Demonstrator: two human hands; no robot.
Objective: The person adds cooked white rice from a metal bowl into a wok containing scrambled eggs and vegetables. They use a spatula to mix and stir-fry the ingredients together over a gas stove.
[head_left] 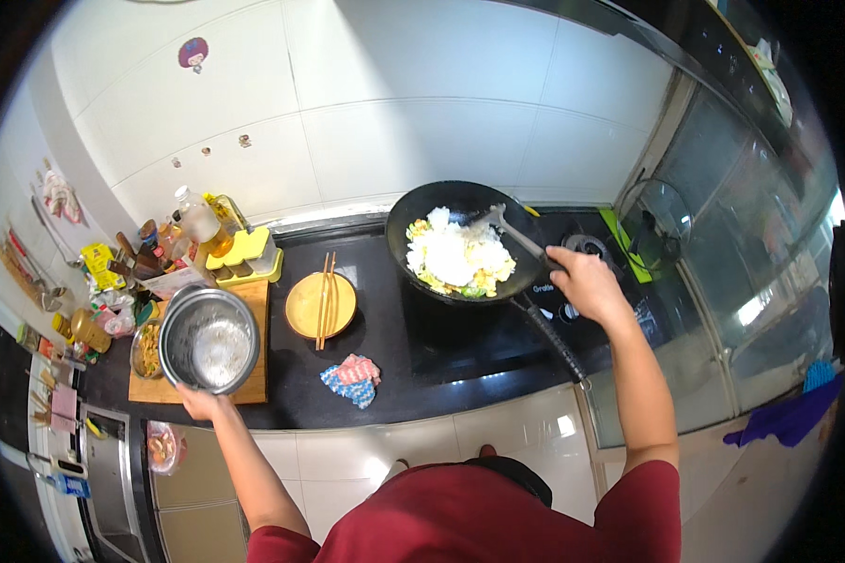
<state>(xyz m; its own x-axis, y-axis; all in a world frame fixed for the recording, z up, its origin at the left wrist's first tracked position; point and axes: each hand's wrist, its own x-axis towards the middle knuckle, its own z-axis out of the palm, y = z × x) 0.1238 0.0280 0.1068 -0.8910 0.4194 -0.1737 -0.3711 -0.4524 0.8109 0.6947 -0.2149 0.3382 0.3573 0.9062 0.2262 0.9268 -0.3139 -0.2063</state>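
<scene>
My left hand (200,403) is closed on the near rim of a round metal bowl (239,328), which is over the left part of the wooden cutting board (251,385); the bowl's inside looks bare and shiny. To the right, a black wok (446,194) sits on the stove with a mound of white rice (455,255) over yellow and green pieces. Gripped by its handle in my right hand (589,284) is a grey spatula (518,232), its head at the rice's upper right edge. The wok's long handle (559,345) points toward me, untouched.
Wooden chopsticks (326,302) lie across a yellow bowl (300,308) between board and wok. A patterned cloth (354,379) is near the counter's front edge. Bottles (202,223) and a yellow-lidded seasoning box (247,255) stand behind the board. A glass lid (655,225) leans at right.
</scene>
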